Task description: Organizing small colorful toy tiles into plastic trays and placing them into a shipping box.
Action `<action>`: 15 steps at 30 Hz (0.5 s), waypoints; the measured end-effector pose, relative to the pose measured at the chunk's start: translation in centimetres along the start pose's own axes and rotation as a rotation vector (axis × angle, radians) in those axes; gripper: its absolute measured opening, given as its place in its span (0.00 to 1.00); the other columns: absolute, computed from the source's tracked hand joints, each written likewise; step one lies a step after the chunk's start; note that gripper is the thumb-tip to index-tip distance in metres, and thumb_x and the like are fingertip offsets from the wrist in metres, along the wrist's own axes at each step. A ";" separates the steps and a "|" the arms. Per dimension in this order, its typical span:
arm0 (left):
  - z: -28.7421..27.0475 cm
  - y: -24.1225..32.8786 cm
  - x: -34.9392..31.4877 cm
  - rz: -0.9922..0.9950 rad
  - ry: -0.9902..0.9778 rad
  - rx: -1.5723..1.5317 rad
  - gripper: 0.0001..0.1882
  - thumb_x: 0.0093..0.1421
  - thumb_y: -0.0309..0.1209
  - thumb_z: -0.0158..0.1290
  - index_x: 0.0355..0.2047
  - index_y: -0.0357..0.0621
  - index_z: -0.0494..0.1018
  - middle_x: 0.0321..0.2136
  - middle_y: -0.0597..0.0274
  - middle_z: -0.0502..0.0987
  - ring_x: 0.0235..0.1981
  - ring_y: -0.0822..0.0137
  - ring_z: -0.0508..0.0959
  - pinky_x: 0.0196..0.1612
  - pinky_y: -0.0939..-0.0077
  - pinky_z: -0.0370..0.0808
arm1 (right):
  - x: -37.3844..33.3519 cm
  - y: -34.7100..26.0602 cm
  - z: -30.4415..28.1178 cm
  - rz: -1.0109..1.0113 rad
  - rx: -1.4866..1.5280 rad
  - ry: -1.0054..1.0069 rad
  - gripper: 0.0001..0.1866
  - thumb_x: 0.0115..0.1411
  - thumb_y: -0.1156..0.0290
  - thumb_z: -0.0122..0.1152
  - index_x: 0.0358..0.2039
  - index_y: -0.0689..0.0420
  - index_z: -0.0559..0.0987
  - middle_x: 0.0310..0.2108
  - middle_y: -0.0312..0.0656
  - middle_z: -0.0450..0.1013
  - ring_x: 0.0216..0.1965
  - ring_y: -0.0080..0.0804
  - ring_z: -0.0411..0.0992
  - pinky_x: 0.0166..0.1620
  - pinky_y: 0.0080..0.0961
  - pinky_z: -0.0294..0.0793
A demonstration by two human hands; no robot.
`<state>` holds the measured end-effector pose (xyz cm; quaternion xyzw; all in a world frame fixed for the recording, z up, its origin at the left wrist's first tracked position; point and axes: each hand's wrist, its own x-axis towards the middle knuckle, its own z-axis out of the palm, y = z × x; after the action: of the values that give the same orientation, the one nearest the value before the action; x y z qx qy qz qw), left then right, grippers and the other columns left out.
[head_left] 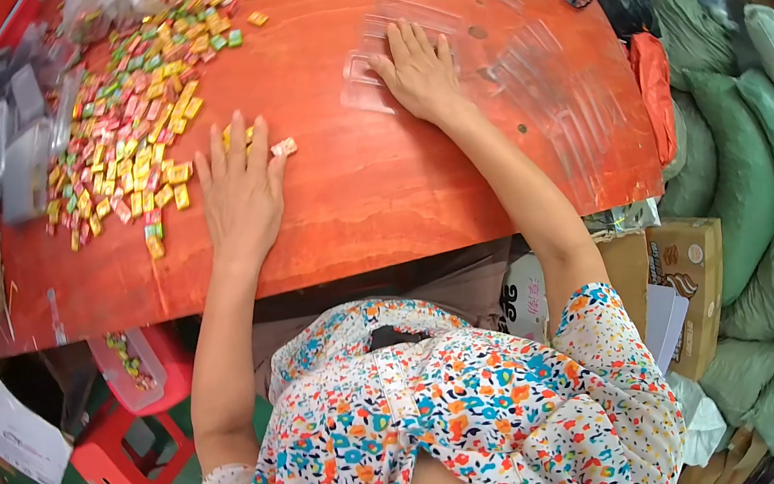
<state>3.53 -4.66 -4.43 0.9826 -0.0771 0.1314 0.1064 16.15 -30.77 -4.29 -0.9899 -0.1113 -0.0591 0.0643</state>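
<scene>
Head view: right hand [421, 69] flat on clear tray [377, 51] (no sweets inside).

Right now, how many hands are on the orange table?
2. The left hand lies flat beside the pile of candies, one loose candy by its fingers. The right hand presses on a clear tray farther up the table.

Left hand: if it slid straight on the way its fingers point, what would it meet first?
The left hand lies flat, fingers pointing up the table. First comes the pile of small coloured wrapped candies, whose nearest pieces already touch its fingertips.
</scene>
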 end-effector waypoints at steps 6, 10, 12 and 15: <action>0.4 0.4 0.2 0.013 0.011 0.027 0.27 0.68 0.44 0.42 0.64 0.49 0.61 0.66 0.53 0.56 0.68 0.48 0.53 0.66 0.45 0.50 | -3.2 -1.5 -0.2 -0.097 -0.028 0.021 0.38 0.67 0.43 0.35 0.67 0.59 0.54 0.70 0.49 0.48 0.71 0.45 0.43 0.68 0.57 0.36; 0.6 0.0 -0.2 0.010 0.038 0.010 0.27 0.68 0.44 0.43 0.64 0.49 0.61 0.66 0.54 0.57 0.67 0.48 0.53 0.66 0.44 0.50 | -5.5 -3.6 -1.0 -0.091 -0.067 -0.052 0.38 0.67 0.43 0.35 0.67 0.59 0.53 0.70 0.49 0.48 0.71 0.47 0.43 0.67 0.59 0.37; 0.4 0.1 -0.5 0.005 0.005 0.019 0.27 0.67 0.43 0.44 0.63 0.49 0.61 0.66 0.54 0.57 0.67 0.48 0.54 0.66 0.43 0.50 | -6.2 -4.5 -1.7 -0.106 -0.106 -0.077 0.38 0.67 0.44 0.35 0.67 0.60 0.54 0.70 0.49 0.48 0.71 0.46 0.43 0.66 0.60 0.39; 0.3 0.1 -1.4 0.017 0.023 0.004 0.27 0.66 0.43 0.45 0.63 0.48 0.62 0.65 0.53 0.57 0.67 0.47 0.54 0.66 0.43 0.49 | -4.6 -3.4 -1.9 -0.149 -0.046 0.034 0.36 0.68 0.46 0.34 0.67 0.60 0.54 0.70 0.49 0.48 0.71 0.44 0.45 0.67 0.58 0.41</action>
<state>2.23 -4.65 -5.05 0.9805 -0.0839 0.1440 0.1044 10.70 -28.71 -2.64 -0.9790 -0.1821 -0.0829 0.0390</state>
